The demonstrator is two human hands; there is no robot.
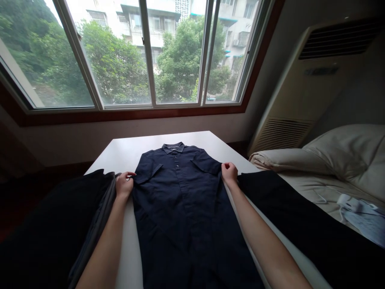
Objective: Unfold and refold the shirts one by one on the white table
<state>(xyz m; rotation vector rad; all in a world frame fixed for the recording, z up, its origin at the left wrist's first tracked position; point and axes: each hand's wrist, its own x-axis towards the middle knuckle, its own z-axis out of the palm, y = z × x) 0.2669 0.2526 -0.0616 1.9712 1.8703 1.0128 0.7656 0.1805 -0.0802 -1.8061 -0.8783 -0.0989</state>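
A dark navy short-sleeved shirt (183, 200) lies front up on a white table (129, 146), its collar toward the window and its lower end running out of view at the bottom. Both sleeves rest folded inward over the chest. My left hand (124, 185) pinches the shirt's left edge near the sleeve. On the opposite edge, by the other sleeve, my right hand (229, 173) is closed on the cloth. The fabric between my hands looks mostly flat, with light creases.
Stacked dark garments (60, 216) lie along the table's left side. A black garment (288, 208) stretches along the right. Beyond it stands a cream sofa (337, 156) with a white charger and cable (350, 202). An air conditioner (288, 88) and window (177, 106) are behind.
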